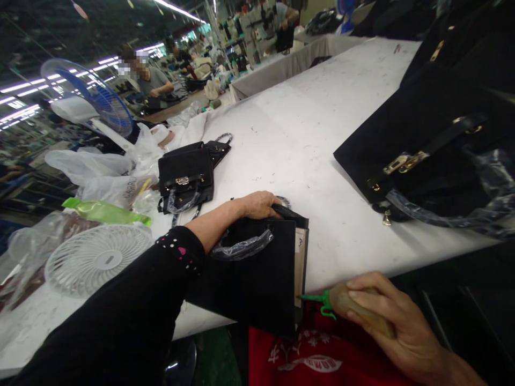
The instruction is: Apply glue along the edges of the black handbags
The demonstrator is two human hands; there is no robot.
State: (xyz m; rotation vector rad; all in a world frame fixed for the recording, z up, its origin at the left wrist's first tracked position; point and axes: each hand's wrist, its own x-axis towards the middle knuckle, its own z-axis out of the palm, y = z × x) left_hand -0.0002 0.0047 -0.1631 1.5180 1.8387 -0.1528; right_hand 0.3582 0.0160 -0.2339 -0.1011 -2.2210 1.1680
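- The pale counter (322,123) carries the load; the black bag (257,279) sits at its near edge, its lower part overhanging, between the person's hands.
- That bag looks light and fairly stiff: its front lies flat and its corners hold square, so it would likely tip as one piece. The smooth black face probably marks easily, so the top edge seems the better hold.
- The left hand (257,206) is closed over the bag's top, gripping it near the flap; the fingertips are hidden behind the edge.
- The right hand (386,316) has its fingers wrapped around a brownish bottle (338,302), beside the bag's open side.
- The bottle seems light and somewhat soft, likely to give under a squeeze; its rounded body is the natural grip.
- The pale side panel (299,268), marked "3", looks thin and easily smudged, a poor place for fingers.
- The handle (243,249) wears clear wrap, probably slippery and apt to slide under a pull.
- The green nozzle (311,297) looks slim and bendable; its tip points at the panel, and contact is unclear.
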